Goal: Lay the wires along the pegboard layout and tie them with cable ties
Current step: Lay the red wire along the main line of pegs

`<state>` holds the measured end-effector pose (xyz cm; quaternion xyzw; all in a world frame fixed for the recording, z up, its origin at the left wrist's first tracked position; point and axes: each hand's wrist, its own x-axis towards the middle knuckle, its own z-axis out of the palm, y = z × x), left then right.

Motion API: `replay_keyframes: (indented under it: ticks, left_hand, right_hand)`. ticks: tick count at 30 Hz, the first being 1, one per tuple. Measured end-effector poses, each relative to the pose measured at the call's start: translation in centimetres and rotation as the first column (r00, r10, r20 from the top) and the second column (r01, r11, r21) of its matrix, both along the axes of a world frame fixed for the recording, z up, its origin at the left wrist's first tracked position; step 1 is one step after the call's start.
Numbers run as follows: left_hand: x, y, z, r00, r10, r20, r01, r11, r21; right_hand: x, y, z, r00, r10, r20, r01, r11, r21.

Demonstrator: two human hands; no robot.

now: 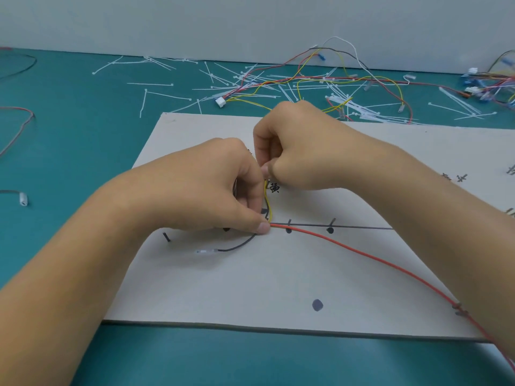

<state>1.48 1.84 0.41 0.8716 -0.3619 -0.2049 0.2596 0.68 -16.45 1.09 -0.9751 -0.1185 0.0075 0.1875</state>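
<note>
Near half of board [250,288] open, red wire [362,253] crossing right; far table [69,121] obstructed by cable ties [150,84] and loose wires [348,78].

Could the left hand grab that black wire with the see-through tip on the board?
Probably yes. The black wire lies on the board right beside the left hand, with nothing over it. But that hand is holding the red wire, so it would have to let go.
</note>
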Motion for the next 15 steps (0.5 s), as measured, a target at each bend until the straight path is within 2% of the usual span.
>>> replay_keyframes:
  ticks: [9, 15]
  left_hand:
    - [-0.2, -0.1, 0.2, 0.999, 0.02, 0.039, -0.021, 1.0, 0.019]
    - [-0.6, -0.2, 0.3, 0.998, 0.01, 0.067, -0.013, 0.999, 0.035]
  right_hand:
    - [-1.6, -0.7, 0.1, 0.997, 0.059, 0.042, -0.054, 0.994, -0.095]
    - [-2.1, -0.8, 0.0, 1.0, 0.029, 0.002, -0.029, 0.999, -0.016]
